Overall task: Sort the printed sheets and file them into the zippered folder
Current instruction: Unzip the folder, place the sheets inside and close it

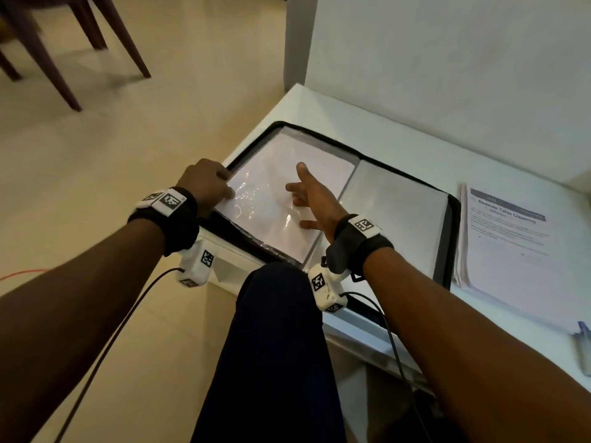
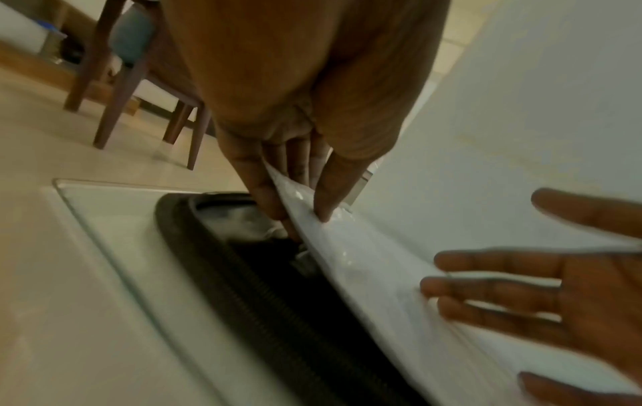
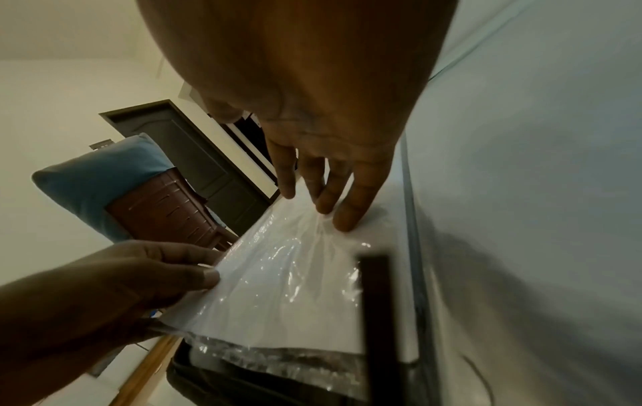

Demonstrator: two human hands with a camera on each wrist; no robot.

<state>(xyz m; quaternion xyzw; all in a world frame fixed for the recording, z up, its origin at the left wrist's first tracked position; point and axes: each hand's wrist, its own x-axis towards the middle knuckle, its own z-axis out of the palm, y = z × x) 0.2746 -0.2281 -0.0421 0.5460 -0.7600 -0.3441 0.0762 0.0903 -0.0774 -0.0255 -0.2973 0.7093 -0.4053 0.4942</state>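
A black zippered folder (image 1: 453, 225) lies open on the white table, its clear plastic sleeves holding white sheets. My left hand (image 1: 209, 183) pinches the left edge of the top plastic sleeve (image 1: 271, 199), thumb above and fingers beneath; the left wrist view shows that sleeve (image 2: 347, 247) lifted off the folder's zipper rim (image 2: 243, 288). With spread, straight fingers my right hand (image 1: 308, 196) rests flat on the sleeve; in the right wrist view its fingertips (image 3: 344, 219) press the crinkled plastic (image 3: 295, 274). A stack of printed sheets (image 1: 511, 244) headed with bold text lies to the right of the folder.
The white table (image 1: 399, 139) stands against a white wall, and its left edge runs close to the folder. A pen-like object (image 1: 583, 340) lies at the far right edge. Dark wooden chair legs (image 1: 64, 59) stand on the tiled floor at upper left. My knee (image 1: 275, 314) is below the table edge.
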